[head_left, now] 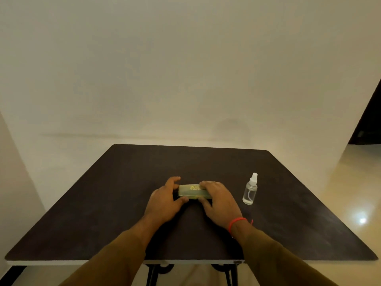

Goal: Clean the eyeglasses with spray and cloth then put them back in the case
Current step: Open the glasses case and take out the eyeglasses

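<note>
A closed, greenish-gold eyeglasses case (pixel 192 191) with gold lettering on its lid lies flat at the middle of the dark table (pixel 103 213). My left hand (pixel 166 200) grips its left end, thumb at the front edge and fingers curled over the back. My right hand (pixel 218 200) covers its right end, fingers on the lid and thumb at the front. A small clear spray bottle (pixel 250 189) with a white nozzle stands upright to the right of my right hand, apart from it. The eyeglasses and the cloth are not visible.
The table is square with a pale edge and black folding legs (pixel 153 273) below its near side. A plain light wall rises behind it. Glossy floor (pixel 360 203) and a dark doorway (pixel 369 120) lie to the right.
</note>
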